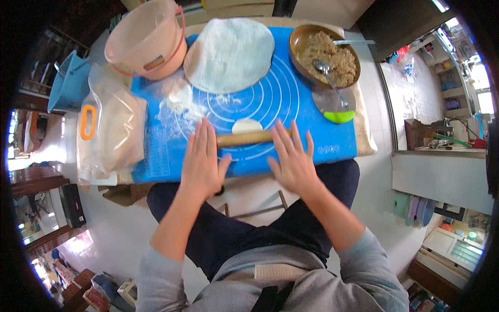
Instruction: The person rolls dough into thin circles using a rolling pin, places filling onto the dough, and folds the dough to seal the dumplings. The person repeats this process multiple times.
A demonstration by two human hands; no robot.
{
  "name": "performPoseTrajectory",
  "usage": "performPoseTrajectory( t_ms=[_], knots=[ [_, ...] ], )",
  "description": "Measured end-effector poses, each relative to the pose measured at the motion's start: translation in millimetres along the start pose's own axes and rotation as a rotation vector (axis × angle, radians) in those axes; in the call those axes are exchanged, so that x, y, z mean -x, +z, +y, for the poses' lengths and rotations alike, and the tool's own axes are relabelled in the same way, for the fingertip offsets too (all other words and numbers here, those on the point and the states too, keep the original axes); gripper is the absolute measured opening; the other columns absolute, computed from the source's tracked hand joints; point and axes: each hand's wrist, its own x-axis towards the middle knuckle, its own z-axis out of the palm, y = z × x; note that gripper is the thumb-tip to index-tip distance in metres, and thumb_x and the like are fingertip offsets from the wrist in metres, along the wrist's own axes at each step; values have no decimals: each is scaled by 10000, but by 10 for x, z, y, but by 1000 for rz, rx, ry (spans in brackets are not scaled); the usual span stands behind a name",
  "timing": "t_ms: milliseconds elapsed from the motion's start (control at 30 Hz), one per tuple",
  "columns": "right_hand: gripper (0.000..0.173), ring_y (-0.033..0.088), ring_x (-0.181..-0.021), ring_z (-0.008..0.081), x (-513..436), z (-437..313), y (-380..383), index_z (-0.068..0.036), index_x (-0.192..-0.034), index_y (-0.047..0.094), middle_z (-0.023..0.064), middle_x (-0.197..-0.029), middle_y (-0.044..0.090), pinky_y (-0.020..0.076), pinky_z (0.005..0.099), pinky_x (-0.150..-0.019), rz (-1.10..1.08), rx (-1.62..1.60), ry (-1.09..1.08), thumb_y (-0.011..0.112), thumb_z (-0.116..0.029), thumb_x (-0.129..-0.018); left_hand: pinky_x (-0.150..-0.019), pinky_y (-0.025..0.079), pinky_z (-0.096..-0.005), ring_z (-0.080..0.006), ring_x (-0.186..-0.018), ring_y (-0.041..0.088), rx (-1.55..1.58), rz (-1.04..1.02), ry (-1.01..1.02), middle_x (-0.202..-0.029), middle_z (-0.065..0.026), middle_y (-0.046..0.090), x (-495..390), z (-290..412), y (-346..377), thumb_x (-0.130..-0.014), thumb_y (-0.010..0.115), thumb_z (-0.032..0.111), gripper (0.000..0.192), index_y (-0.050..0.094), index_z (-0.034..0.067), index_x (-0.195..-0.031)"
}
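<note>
A wooden rolling pin [249, 138] lies crosswise on a blue silicone pastry mat [327, 138] marked with white rings. My left hand [202, 163] is flat over the pin's left end, its fingers stretched out and its thumb apart. Over the right end, my right hand [294, 162] lies flat with spread fingers; neither hand wraps around the pin. A small pale dough round [247, 126] shows just beyond the pin, its near edge hidden by it. White flour [183, 103] is scattered on the mat beyond my left hand.
Beyond the dough, a white cloth [232, 54] covers something round. A pink bucket [144, 43] stands at back left, above a clear bag of flour [117, 128]. At back right sits a brown bowl of filling [323, 58] with a spoon; a green-handled dough scraper [339, 116] lies nearer.
</note>
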Motion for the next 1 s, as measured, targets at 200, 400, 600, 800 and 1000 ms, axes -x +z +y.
performPoseTrajectory(
  t_ms=[200, 400, 600, 800, 1000],
  knots=[
    [731, 185, -1669, 393, -768, 61, 43, -84, -1700, 340, 136, -1791, 282, 46, 674, -1298, 42, 3, 15, 555, -401, -1077, -1333, 159, -588, -487, -1641, 197, -22, 94, -107, -1734, -374, 220, -736, -460, 180, -1073, 593, 366, 836, 267, -161, -1633],
    [663, 234, -1645, 403, -75, 13, 11, -47, -1656, 401, 138, -1756, 344, 123, 689, -1292, 40, -14, 39, 546, -362, -1090, -1338, 153, -573, -479, -1639, 202, 54, 38, 38, -1745, -374, 170, -153, -22, 6, -1118, 511, 362, 765, 288, -171, -1620],
    [700, 200, -1659, 395, -518, 59, -20, -42, -1675, 370, 152, -1766, 320, 90, 665, -1306, 26, -23, 65, 540, -387, -1090, -1319, 169, -621, -492, -1632, 216, 82, 145, -46, -1741, -372, 189, -654, -257, 138, -1082, 590, 359, 825, 266, -181, -1616],
    [743, 206, -1656, 422, -154, 34, -51, -17, -1659, 388, 162, -1780, 289, 111, 696, -1284, 26, -11, 64, 564, -438, -1073, -1324, 189, -599, -482, -1636, 218, 16, 102, 34, -1741, -355, 222, -352, -58, 127, -1085, 577, 355, 792, 299, -156, -1622],
    [734, 207, -1654, 430, -780, 143, 40, -22, -1647, 413, 161, -1778, 295, 127, 700, -1285, 82, 6, 35, 621, -394, -1050, -1343, 163, -544, -460, -1636, 232, -77, 179, -51, -1743, -350, 222, -959, -374, 202, -1113, 515, 424, 796, 315, -153, -1624]
  ],
)
